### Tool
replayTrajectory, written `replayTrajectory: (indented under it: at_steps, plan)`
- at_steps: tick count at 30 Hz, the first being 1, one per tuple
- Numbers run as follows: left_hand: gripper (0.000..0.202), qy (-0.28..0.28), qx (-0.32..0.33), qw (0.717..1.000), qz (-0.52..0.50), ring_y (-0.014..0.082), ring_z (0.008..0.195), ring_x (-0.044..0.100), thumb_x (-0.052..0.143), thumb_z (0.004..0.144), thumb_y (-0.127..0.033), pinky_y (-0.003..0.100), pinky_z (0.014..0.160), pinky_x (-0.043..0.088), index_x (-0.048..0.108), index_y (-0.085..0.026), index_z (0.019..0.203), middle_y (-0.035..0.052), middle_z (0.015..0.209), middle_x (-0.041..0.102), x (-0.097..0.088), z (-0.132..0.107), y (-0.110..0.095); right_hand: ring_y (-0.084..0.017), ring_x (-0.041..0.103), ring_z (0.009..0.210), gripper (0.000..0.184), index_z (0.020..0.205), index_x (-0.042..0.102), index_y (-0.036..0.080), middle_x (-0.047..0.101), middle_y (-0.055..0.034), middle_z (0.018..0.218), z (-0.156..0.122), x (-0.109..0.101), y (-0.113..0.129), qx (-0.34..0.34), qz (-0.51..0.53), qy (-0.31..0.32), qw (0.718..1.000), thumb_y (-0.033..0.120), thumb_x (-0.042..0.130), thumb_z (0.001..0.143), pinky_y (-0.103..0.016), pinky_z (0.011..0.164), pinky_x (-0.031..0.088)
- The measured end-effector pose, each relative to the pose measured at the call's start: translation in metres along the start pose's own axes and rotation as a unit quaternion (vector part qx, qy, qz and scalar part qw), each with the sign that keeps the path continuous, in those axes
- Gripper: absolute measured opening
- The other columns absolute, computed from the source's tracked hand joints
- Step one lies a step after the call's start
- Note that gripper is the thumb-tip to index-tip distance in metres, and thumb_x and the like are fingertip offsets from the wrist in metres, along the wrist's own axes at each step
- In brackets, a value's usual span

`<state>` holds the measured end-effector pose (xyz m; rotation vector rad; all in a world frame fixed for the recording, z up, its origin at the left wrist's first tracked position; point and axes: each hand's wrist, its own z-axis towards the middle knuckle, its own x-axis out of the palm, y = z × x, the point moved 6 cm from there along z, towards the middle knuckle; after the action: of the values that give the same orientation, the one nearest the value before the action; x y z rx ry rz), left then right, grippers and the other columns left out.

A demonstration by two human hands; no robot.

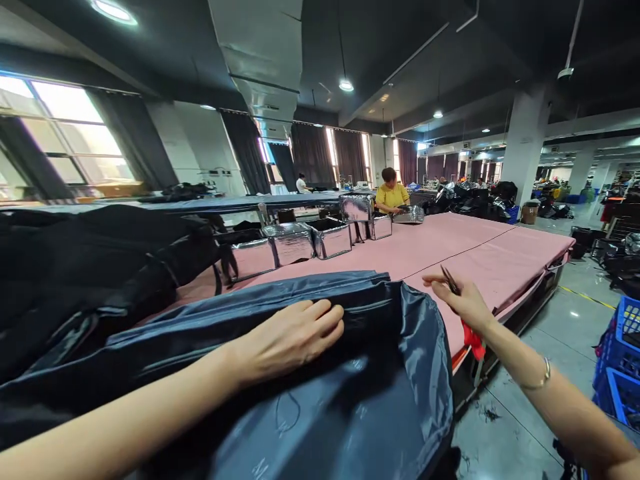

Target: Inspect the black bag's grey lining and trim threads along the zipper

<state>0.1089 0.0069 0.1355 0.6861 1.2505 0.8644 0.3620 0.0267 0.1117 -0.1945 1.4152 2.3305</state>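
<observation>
A large black bag with a shiny blue-grey lining point(320, 413) lies opened out in front of me, its inside facing up. My left hand point(295, 333) is closed over the fabric by the zipper edge of the bag, fingers bent and thumb hidden. To the right of the bag, my right hand point(463, 303) is raised above the pink table, apart from the lining. It holds small dark thread snips point(449, 279), blades pointing up. A loose thread loop point(289, 410) shows on the lining.
Stacked black bags point(100, 260) rise at left on the pink-covered table point(480, 243). Silver-lined boxes point(290, 243) line its far side, where a co-worker in yellow point(393, 193) handles a silver piece. Red cloth point(473, 340) hangs at the table edge; blue crates point(623, 373) stand right.
</observation>
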Motion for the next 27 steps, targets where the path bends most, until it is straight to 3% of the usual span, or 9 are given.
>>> replayTrajectory:
  at_steps: [1,3,5,7,11,16,23,27]
  plan:
    - [0.036,0.004,0.002,1.000,-0.017,0.0160,0.065,0.051,0.031,0.091,-0.004,0.030,0.061,0.038,0.063,-0.018,0.085,0.0017,0.082,0.064,-0.001,0.001,0.002,-0.026,0.065,0.099,0.042,0.102,0.072,0.019,0.071,-0.0108,0.108,0.014,0.007,0.011,-0.033,-0.001,0.030,0.999,0.051,0.062,0.076,-0.036,0.088,0.051]
    - [0.034,0.011,-0.001,0.999,-0.047,0.0155,0.065,0.049,0.031,0.095,-0.008,0.029,0.063,0.038,0.061,-0.018,0.081,0.0002,0.078,0.061,-0.005,0.001,0.006,-0.024,0.064,0.099,0.030,0.096,0.075,0.020,0.073,-0.0071,0.102,0.035,0.028,0.023,-0.052,-0.042,0.117,0.991,0.038,0.070,0.073,-0.034,0.090,0.048]
    - [0.034,0.018,-0.005,0.998,-0.060,0.0153,0.064,0.047,0.032,0.096,-0.009,0.029,0.063,0.038,0.058,-0.019,0.076,-0.0007,0.073,0.058,-0.008,0.003,0.009,-0.019,0.063,0.083,0.013,0.080,0.074,0.017,0.070,-0.0028,0.080,0.046,0.050,0.031,-0.061,-0.100,0.196,0.973,0.027,0.069,0.073,-0.029,0.077,0.047]
    - [0.033,0.018,0.000,0.998,-0.068,0.0154,0.064,0.046,0.033,0.096,-0.010,0.029,0.060,0.036,0.057,-0.019,0.075,-0.0003,0.072,0.058,-0.010,0.009,0.009,-0.014,0.054,0.067,0.013,0.064,0.068,0.015,0.058,0.0020,0.061,0.049,0.065,0.040,-0.082,-0.141,0.230,0.959,0.022,0.066,0.075,-0.024,0.064,0.040]
    - [0.026,-0.007,0.008,0.998,-0.056,0.0157,0.064,0.047,0.037,0.095,-0.014,0.032,0.053,0.033,0.060,-0.019,0.083,0.0020,0.075,0.059,-0.010,0.029,0.005,-0.009,0.036,0.057,0.026,0.055,0.056,0.015,0.038,0.0051,0.055,0.048,0.078,0.053,-0.101,-0.114,0.234,0.960,0.029,0.062,0.076,-0.023,0.054,0.026]
    - [0.020,-0.031,-0.025,0.999,-0.028,0.0147,0.063,0.049,0.041,0.093,-0.015,0.031,0.053,0.037,0.061,-0.018,0.094,0.0026,0.076,0.060,0.004,0.043,0.001,-0.009,0.032,0.055,0.034,0.053,0.047,0.017,0.032,0.0045,0.056,0.060,0.082,0.035,-0.039,-0.075,0.246,0.966,0.041,0.061,0.074,-0.023,0.050,0.023]
    - [0.026,0.007,-0.146,0.989,-0.008,0.0166,0.063,0.053,0.035,0.091,-0.001,0.028,0.061,0.039,0.057,-0.014,0.093,0.0010,0.072,0.059,0.025,0.027,0.002,-0.011,0.041,0.059,0.037,0.059,0.056,0.016,0.042,0.0040,0.055,0.082,0.085,0.019,0.020,-0.107,0.190,0.976,0.049,0.065,0.072,-0.022,0.052,0.030]
    - [0.018,0.051,-0.175,0.983,-0.017,0.0171,0.058,0.050,0.040,0.094,-0.008,0.028,0.059,0.036,0.056,-0.014,0.088,-0.0018,0.063,0.054,0.028,0.006,0.008,-0.011,0.041,0.057,0.033,0.061,0.059,0.015,0.043,0.0037,0.054,0.086,0.089,0.017,0.021,-0.116,0.186,0.975,0.045,0.062,0.074,-0.023,0.052,0.029]
